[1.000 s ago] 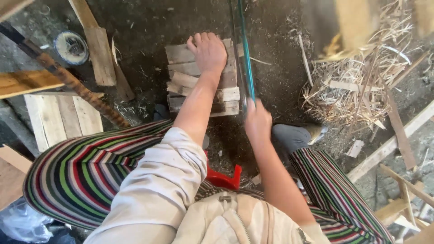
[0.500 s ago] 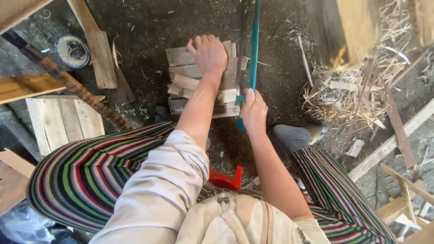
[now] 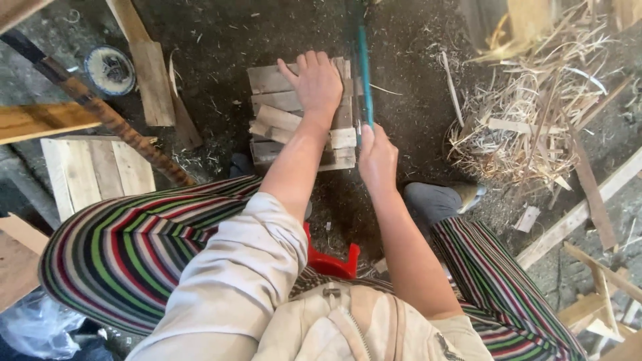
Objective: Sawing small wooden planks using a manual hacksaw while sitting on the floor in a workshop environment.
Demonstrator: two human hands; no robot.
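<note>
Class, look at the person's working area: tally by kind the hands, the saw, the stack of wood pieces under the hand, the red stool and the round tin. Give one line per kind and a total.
Hands: 2, left hand and right hand
Teal saw: 1
Stack of wood pieces: 1
Red stool: 1
Round tin: 1
Total: 6

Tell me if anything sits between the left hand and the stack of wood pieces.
Nothing visible does. The left hand lies flat on the stack of wood pieces. The right hand grips a green saw along the stack's right edge.
</note>
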